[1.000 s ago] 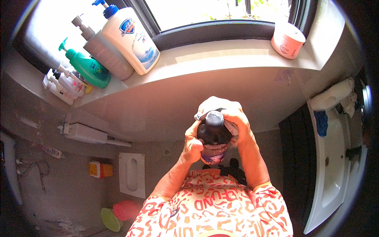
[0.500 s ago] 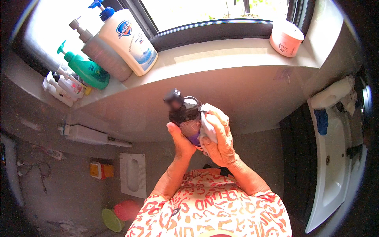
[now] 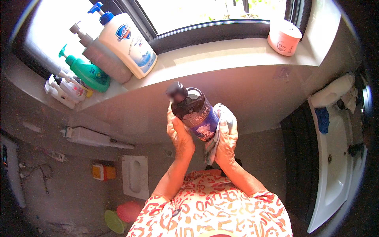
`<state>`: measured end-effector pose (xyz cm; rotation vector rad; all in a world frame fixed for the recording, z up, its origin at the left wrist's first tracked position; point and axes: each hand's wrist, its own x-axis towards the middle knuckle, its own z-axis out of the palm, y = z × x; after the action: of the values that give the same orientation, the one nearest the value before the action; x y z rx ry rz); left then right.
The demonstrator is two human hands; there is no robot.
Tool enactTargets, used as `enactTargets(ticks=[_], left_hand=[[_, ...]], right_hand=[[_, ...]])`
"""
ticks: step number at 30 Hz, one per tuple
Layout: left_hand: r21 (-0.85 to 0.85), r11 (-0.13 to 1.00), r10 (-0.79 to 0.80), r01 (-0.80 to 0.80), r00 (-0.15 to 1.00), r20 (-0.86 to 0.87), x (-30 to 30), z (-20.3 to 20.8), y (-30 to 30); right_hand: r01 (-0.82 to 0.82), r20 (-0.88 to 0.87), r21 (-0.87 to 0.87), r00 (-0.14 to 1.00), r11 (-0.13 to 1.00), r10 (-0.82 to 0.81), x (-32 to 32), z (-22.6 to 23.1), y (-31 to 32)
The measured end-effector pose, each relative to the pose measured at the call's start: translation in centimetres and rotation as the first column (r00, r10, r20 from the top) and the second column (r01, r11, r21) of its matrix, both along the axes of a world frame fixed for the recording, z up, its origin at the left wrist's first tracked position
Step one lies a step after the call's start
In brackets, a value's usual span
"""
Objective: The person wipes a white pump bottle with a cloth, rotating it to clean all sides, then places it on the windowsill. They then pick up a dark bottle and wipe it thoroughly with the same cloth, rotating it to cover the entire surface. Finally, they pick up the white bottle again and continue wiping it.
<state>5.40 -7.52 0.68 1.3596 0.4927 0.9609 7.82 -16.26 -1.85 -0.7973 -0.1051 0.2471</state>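
Observation:
A dark bottle (image 3: 200, 116) with a black cap and a purple picture label is held tilted in front of me, below the window sill. My left hand (image 3: 181, 136) grips its left side, thumb along the front and fingers reaching up behind it near the cap. Against the bottle's lower right side, my right hand (image 3: 227, 138) presses a pale grey cloth (image 3: 213, 148), its fingers closed round the bunched fabric. Part of the cloth hangs down under the bottle. The bottle's far side is hidden.
On the sill (image 3: 205, 57) at left stand a large cream pump bottle (image 3: 130, 45), a grey pump bottle (image 3: 106, 59), a green pump bottle (image 3: 89, 73) and smaller bottles. A pink jar (image 3: 284, 37) sits at right. A white washbasin (image 3: 335, 166) is at far right, a squat toilet (image 3: 135, 176) below.
The bottle has turned so that its label shows more fully. My right hand and the cloth have shifted lower and to the right along it, and the cloth hangs more loosely.

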Motion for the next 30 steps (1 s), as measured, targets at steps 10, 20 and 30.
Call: enactTargets(ticks=[10, 20, 30], left_hand=[[-0.286, 0.938, -0.12, 0.195, 0.958, 0.261, -1.0, -2.9, 0.2], [-0.261, 0.908, -0.264, 0.326, 0.932, 0.246, -1.5, -2.1, -0.2], [-0.15, 0.93, -0.302, 0.334, 0.931, 0.205, -2.2, -4.8, 0.4]], right_hand=[[0.048, 0.446, -0.388, 0.883, 0.92, 0.143, 0.6, -0.8, -0.8], [0.427, 0.847, -0.381, 0.516, 0.82, 0.125, 1.7, 1.4, -0.8], [0.378, 0.897, -0.331, 0.411, 0.865, 0.164, 2.4, 3.8, -0.9]])
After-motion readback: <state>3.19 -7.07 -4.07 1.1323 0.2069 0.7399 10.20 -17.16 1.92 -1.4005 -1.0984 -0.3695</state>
